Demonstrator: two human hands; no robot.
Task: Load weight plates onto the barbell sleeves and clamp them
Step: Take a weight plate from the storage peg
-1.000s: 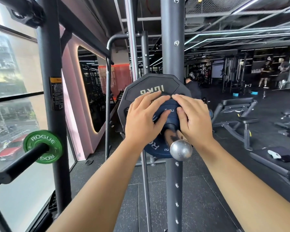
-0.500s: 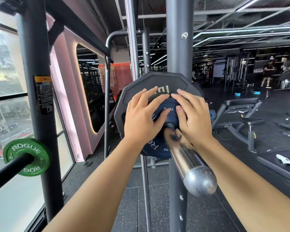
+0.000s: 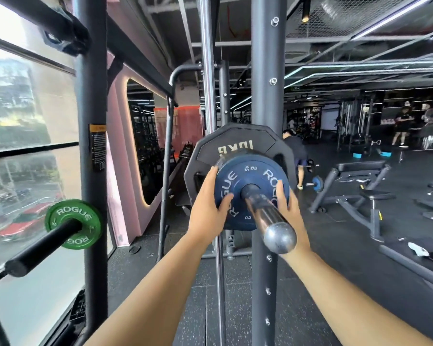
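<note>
A small blue Rogue plate [image 3: 245, 181] sits on the chrome barbell sleeve [image 3: 268, 218], which points toward me. Behind it on the same sleeve is a black 10 kg plate [image 3: 235, 143]. My left hand [image 3: 205, 208] grips the blue plate's left edge, thumb on its face. On the plate's right side, partly behind the sleeve, my right hand [image 3: 288, 208] holds the edge with fingers spread on the face. No clamp is visible.
A green Rogue plate [image 3: 73, 223] hangs on a black storage peg at the left by the window. Grey rack uprights [image 3: 266, 71] stand right behind the plates. A bench [image 3: 360, 186] and other people are at the right rear.
Both hands slid from covering the blue plate's upper face down to its left and right edges. The plate's face and lettering now show.
</note>
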